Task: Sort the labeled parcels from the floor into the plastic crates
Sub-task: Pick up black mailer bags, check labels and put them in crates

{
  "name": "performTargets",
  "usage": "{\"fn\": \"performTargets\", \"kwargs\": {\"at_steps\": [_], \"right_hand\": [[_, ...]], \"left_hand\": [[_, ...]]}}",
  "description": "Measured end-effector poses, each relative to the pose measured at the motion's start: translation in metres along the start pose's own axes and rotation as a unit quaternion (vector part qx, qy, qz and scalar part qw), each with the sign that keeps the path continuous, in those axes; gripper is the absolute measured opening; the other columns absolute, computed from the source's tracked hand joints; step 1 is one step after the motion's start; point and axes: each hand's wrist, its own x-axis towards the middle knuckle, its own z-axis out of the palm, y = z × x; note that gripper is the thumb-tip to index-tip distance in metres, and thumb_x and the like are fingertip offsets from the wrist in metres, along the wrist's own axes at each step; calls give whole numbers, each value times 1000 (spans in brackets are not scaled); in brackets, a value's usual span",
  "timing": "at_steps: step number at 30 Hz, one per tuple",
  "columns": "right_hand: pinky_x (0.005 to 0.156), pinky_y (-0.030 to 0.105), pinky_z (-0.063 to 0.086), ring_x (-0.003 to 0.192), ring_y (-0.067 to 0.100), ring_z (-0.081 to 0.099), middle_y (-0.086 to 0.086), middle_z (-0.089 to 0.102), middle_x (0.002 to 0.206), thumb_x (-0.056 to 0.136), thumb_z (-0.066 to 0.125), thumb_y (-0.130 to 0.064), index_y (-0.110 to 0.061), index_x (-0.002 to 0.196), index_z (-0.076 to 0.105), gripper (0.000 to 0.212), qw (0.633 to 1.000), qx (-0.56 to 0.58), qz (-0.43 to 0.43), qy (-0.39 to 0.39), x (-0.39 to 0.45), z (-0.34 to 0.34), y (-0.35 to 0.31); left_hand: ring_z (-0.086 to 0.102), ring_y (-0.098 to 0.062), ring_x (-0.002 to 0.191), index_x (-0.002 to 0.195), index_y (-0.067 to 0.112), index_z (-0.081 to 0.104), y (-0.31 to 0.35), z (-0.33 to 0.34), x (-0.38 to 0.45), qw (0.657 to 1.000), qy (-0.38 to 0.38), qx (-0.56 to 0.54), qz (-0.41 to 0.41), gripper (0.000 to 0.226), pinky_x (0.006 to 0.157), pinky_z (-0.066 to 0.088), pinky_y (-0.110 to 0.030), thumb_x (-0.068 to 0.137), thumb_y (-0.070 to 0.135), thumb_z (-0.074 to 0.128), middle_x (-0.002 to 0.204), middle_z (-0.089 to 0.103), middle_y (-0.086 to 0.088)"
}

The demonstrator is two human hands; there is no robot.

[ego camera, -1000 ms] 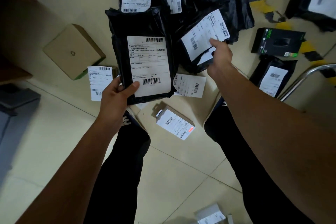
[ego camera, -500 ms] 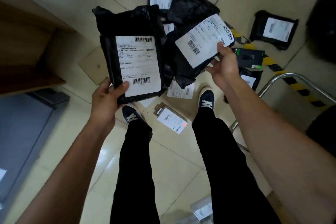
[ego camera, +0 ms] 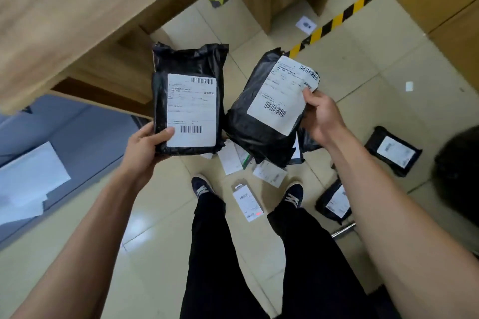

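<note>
Wooden furniture [ego camera: 90,8] fills the top left of the view, over a pale tiled floor [ego camera: 155,254]. Yellow-and-black hazard tape [ego camera: 334,22] runs diagonally across the tiles. A metal bar [ego camera: 343,230] lies near the floor's right side.

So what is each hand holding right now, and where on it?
The left hand grips one black parcel at its bottom left corner; the right hand holds another black parcel by its right edge.

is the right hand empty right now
No, the right hand grips a black parcel by its labelled edge, while the left hand holds another black parcel.
</note>
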Motion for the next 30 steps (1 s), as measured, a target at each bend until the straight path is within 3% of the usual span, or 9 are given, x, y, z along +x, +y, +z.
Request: {"fn": "performTargets", "kwargs": {"at_steps": [4,7,10,14,18,22,25,30], "right_hand": [[91,44,58,112,26,71,6,74,122,107,45,-23,-16,124,66,27,998,-46,3,-50,-33,31,-39],[91,44,59,117,27,69,7,71,128,108,42,-23,-15,130,61,30,995,-59,2,-86,-54,61,-51],[98,48,56,120,28,67,10,69,131,109,39,-24,-10,138,57,36,991,-78,-2,-105,-74,93,-52],[97,50,56,117,31,68,12,70,129,105,49,-19,-7,138,54,36,981,-121,-8,-151,-112,134,-34],[91,47,59,108,31,71,12,71,124,93,64,-4,-11,137,49,47,966,-185,-23,-177,-151,157,-6],[88,40,60,106,22,72,1,74,115,90,67,5,-17,138,47,57,944,-226,-41,-236,-185,172,10],[91,44,60,109,24,71,3,74,117,89,69,8,-20,138,47,60,926,-246,-45,-282,-202,181,8],[95,49,58,115,26,69,6,71,125,84,74,9,-18,143,43,72,894,-287,-64,-339,-223,199,-4]], "left_hand": [[72,-20,112,132,17,64,9,-6,-49,999,-8,-33,4,32,90,56,-36,101,11,58,124,74,2],[72,-21,112,130,15,64,8,-16,-77,998,-9,-57,4,30,94,56,-39,101,10,58,122,75,0],[73,-21,110,130,16,66,-1,-32,-103,997,2,-82,13,31,91,58,-39,100,10,59,122,75,0],[73,-16,103,130,16,67,-23,-58,-141,991,37,-127,13,33,71,59,-25,99,10,60,120,76,1],[70,-21,114,135,17,64,-49,-77,-187,984,72,-161,8,36,81,58,-30,99,12,60,125,74,0],[71,-20,113,133,15,65,-65,-82,-230,972,117,-205,12,33,80,58,-28,100,13,59,125,74,-1],[72,-14,103,131,16,65,-72,-78,-261,958,161,-237,31,31,76,59,-26,100,12,59,123,75,0],[70,-18,112,132,17,64,-85,-72,-306,930,216,-290,63,32,91,56,-35,101,12,59,124,74,1]]}}
